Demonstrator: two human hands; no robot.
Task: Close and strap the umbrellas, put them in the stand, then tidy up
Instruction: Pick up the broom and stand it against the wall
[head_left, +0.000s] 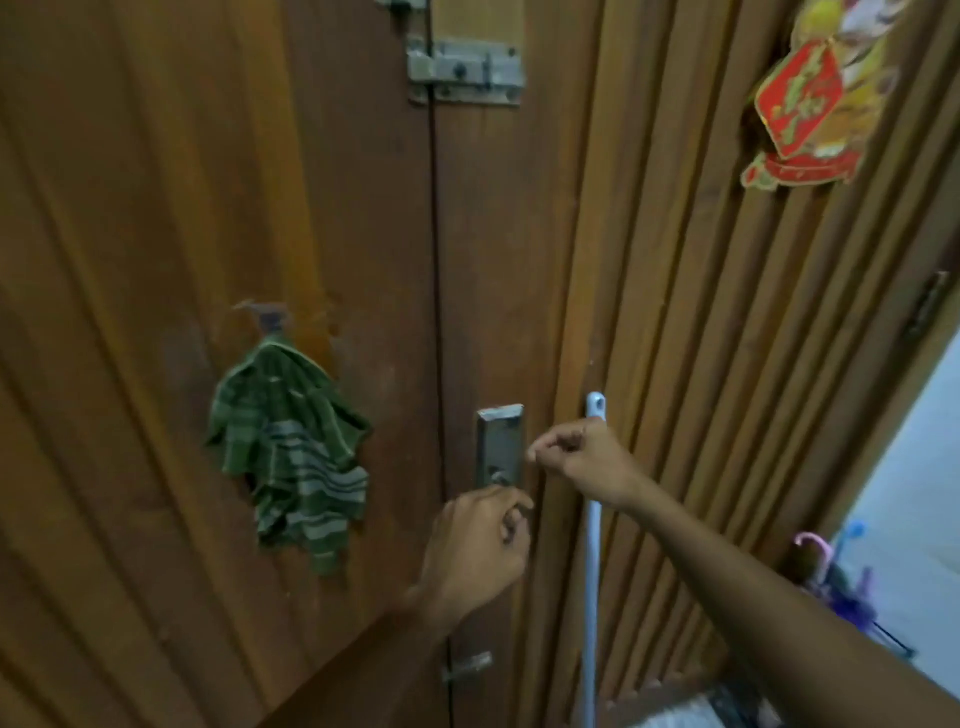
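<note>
Where the doorframe gives way to a pale wall at the lower right, the umbrellas stand closed and bunched together in a dark wire stand, one pink hooked handle and one blue one poking up; they are blurred and well apart from both hands. Nearer in, the right grip is clenched round a pale pole close to its top end, which stands upright against the ribbed frame. Just below and to its left, the left grip has its fingers curled at the lower end of a metal lock plate on the wooden door; whether it grasps anything I cannot tell, as the hand hides it. Further left a green striped cloth hangs from a hook. A bolt latch sits near the top, and a red and gold ornament hangs at the upper right
</note>
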